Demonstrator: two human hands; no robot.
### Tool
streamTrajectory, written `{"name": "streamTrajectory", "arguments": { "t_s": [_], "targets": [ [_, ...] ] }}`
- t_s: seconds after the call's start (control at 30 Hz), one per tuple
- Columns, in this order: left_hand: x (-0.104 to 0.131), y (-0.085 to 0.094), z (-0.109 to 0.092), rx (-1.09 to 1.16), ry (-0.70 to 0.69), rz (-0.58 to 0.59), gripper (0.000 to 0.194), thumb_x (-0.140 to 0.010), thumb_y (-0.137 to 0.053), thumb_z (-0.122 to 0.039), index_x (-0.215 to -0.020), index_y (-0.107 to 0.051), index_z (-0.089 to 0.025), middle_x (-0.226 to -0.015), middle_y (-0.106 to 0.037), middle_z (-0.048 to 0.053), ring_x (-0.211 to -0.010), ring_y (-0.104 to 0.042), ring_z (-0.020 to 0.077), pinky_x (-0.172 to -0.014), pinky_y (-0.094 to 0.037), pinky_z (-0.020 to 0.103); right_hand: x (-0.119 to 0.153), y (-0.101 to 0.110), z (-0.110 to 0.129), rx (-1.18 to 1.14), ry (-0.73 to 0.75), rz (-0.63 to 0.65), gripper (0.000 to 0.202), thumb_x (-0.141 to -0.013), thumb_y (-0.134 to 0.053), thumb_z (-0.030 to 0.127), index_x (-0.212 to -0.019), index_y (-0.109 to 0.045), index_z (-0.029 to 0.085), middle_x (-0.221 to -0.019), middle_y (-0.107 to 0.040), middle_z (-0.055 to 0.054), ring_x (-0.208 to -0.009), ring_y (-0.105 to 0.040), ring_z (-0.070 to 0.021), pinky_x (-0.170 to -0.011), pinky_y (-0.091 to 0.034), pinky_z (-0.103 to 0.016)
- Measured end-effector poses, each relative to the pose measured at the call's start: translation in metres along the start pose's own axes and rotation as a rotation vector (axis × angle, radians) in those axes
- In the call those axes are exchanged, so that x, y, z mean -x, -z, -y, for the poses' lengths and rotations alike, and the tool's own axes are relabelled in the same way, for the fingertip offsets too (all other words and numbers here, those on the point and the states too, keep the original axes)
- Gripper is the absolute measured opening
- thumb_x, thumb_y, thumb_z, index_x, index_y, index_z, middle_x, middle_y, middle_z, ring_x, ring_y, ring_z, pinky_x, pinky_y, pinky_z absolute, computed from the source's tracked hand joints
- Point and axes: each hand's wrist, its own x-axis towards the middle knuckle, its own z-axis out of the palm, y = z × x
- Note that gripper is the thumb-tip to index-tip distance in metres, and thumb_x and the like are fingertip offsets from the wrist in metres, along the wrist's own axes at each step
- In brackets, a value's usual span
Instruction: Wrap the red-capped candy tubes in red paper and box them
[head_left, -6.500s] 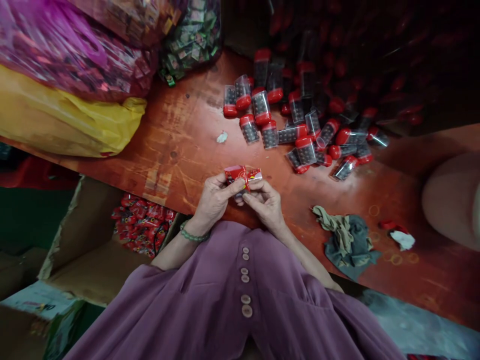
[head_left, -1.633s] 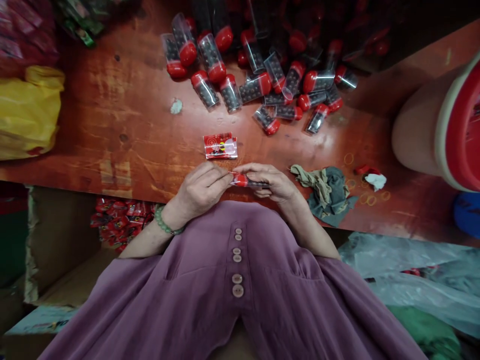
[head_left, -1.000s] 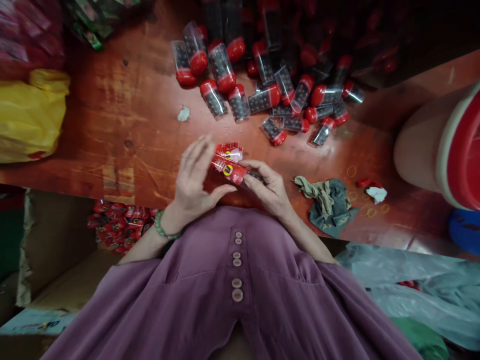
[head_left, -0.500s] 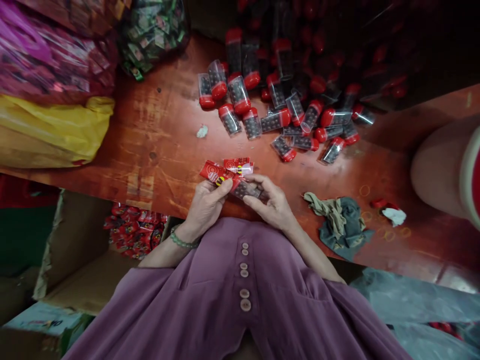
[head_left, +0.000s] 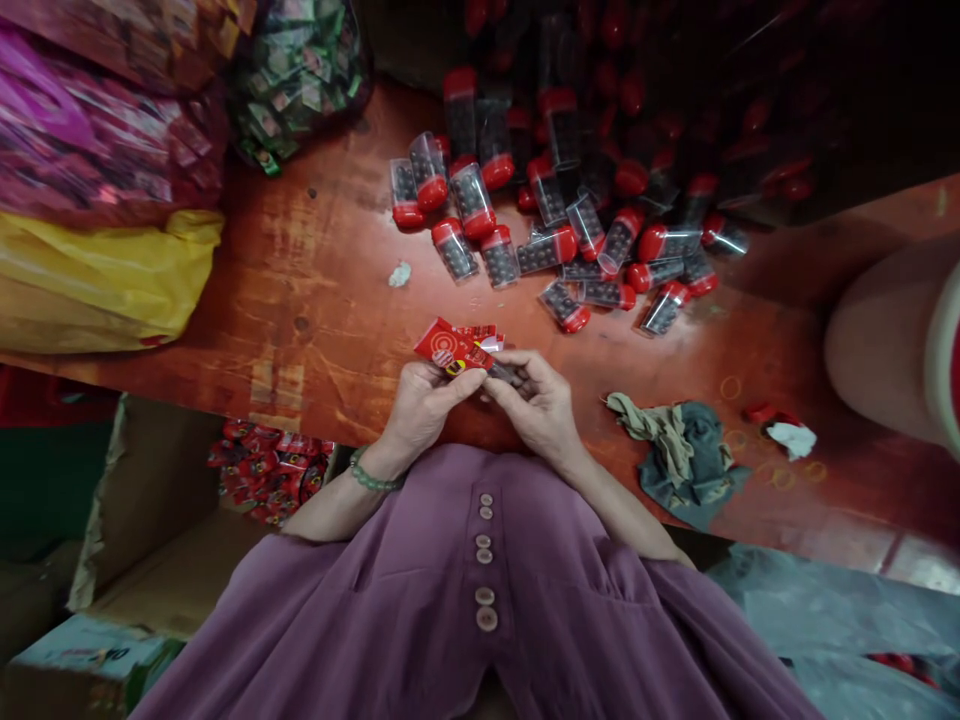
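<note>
My left hand (head_left: 420, 405), with a green bead bracelet at the wrist, is closed on a red printed label (head_left: 444, 345) between thumb and fingers. A clear tube of dark balls (head_left: 504, 374) lies in my right hand (head_left: 541, 405), mostly covered by its closed fingers. The label's right end lies against the tube; whether it wraps round it I cannot tell. Just behind, more red labels (head_left: 490, 338) are partly hidden by the held one. Farther back lie several clear tubes with red caps (head_left: 474, 200), holding dark balls.
On the red-brown table (head_left: 337, 300) rest a grey-green cloth (head_left: 694, 460), rubber bands and a white scrap (head_left: 400, 274). Filled bags (head_left: 135, 140) and a yellow bag (head_left: 112, 280) stand left, a pale bucket (head_left: 885, 350) right. Below left, a cardboard box (head_left: 165, 500) contains red packets (head_left: 270, 470).
The label in my left hand has shifted right, over more of the tube. My left thumb has moved toward my right hand, and the view has shifted slightly.
</note>
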Motion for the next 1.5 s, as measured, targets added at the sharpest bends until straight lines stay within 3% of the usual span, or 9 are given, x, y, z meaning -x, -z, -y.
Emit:
{"name": "streamTrajectory", "arguments": {
  "t_s": [0.23, 0.43, 0.7, 0.87, 1.03, 1.2, 1.3, 1.37, 1.5],
  "targets": [
    [-0.004, -0.001, -0.006, 0.190, 0.046, -0.105, 0.036, -0.056, -0.090, -0.045, -0.076, -0.075, -0.019, -0.079, -0.076, 0.004, -0.082, -0.071, 0.0209, -0.086, -0.056, 0.036, -0.005, -0.008, -0.004, -0.145, -0.010, 0.018, 0.037, -0.081, -0.074, 0.043, -0.110, -0.057, 0.027, -0.102, -0.071, 0.000, -0.080, -0.068, -0.0115, -0.067, -0.061, -0.025],
    [0.000, -0.003, -0.007, 0.189, 0.134, -0.071, 0.035, -0.059, -0.089, -0.044, -0.075, -0.075, -0.017, -0.076, -0.075, 0.004, -0.076, -0.070, 0.0192, -0.082, -0.056, 0.035, -0.006, 0.001, -0.011, 0.084, 0.108, 0.094, 0.047, -0.077, -0.078, 0.046, -0.115, -0.057, 0.027, -0.084, -0.069, 0.003, -0.072, -0.067, -0.0123, -0.071, -0.057, -0.026],
    [0.025, 0.015, -0.004, 0.058, 0.225, -0.018, 0.028, -0.064, -0.086, -0.040, -0.070, -0.074, -0.016, -0.069, -0.072, 0.001, -0.063, -0.062, 0.0109, -0.068, -0.053, 0.023, -0.004, -0.006, -0.018, 0.375, 0.435, 0.163, 0.033, -0.080, -0.076, 0.046, -0.092, -0.057, 0.022, -0.060, -0.056, 0.008, -0.046, -0.046, -0.0062, -0.048, -0.040, -0.020],
    [0.060, 0.052, -0.024, -0.281, 0.226, -0.135, 0.025, -0.066, -0.083, -0.039, -0.070, -0.074, -0.016, -0.066, -0.070, 0.002, -0.060, -0.060, 0.0141, -0.061, -0.051, 0.025, -0.005, 0.005, -0.007, 0.584, 0.601, 0.392, 0.043, -0.082, -0.072, 0.052, -0.108, -0.061, 0.019, -0.082, -0.070, -0.003, -0.073, -0.066, -0.0157, -0.069, -0.052, -0.028],
    [0.105, 0.128, -0.048, -0.677, 0.214, -0.540, 0.028, -0.060, -0.085, -0.045, -0.068, -0.072, -0.021, -0.063, -0.070, -0.001, -0.055, -0.057, 0.0156, -0.052, -0.045, 0.027, -0.018, 0.029, -0.008, 1.010, 0.565, 0.273, 0.034, -0.095, -0.059, 0.035, -0.124, -0.062, 0.016, -0.122, -0.070, -0.016, -0.119, -0.061, -0.0285, -0.096, -0.045, -0.045],
    [0.147, 0.186, -0.065, -1.447, 0.229, -0.647, 0.030, -0.062, -0.078, -0.058, -0.069, -0.068, -0.031, -0.048, -0.056, -0.002, -0.055, -0.056, 0.0256, -0.054, -0.038, 0.034, -0.027, 0.035, -0.028, 1.178, 0.627, 0.254, 0.025, -0.099, -0.050, 0.020, -0.117, -0.067, 0.018, -0.121, -0.073, -0.010, -0.119, -0.061, -0.0244, -0.098, -0.039, -0.043],
    [0.138, 0.168, -0.067, -1.677, 0.128, -0.675, 0.032, -0.077, -0.068, -0.057, -0.101, -0.069, -0.036, -0.074, -0.068, 0.002, -0.076, -0.065, 0.0337, -0.064, -0.048, 0.045, -0.027, 0.034, -0.037, 1.173, 0.702, 0.239, 0.025, -0.098, -0.049, 0.014, -0.114, -0.068, 0.019, -0.114, -0.076, -0.007, -0.112, -0.063, -0.0222, -0.097, -0.037, -0.042],
    [0.112, 0.134, -0.059, -1.541, -0.161, -0.565, 0.031, -0.085, -0.065, -0.049, -0.113, -0.067, -0.037, -0.097, -0.073, 0.000, -0.091, -0.069, 0.0314, -0.080, -0.053, 0.048, -0.027, 0.034, -0.040, 1.184, 0.705, 0.243, 0.025, -0.097, -0.049, 0.014, -0.112, -0.069, 0.019, -0.112, -0.076, -0.006, -0.109, -0.063, -0.0220, -0.095, -0.036, -0.043],
    [0.036, 0.057, -0.021, -1.323, -0.565, 0.067, 0.039, -0.089, -0.065, -0.034, -0.128, -0.063, -0.027, -0.134, -0.065, 0.007, -0.118, -0.065, 0.0275, -0.104, -0.052, 0.044, -0.026, 0.031, -0.035, 1.224, 0.672, 0.278, 0.026, -0.098, -0.046, 0.015, -0.112, -0.069, 0.019, -0.111, -0.076, -0.007, -0.108, -0.062, -0.0220, -0.093, -0.038, -0.041]
  ]
}}
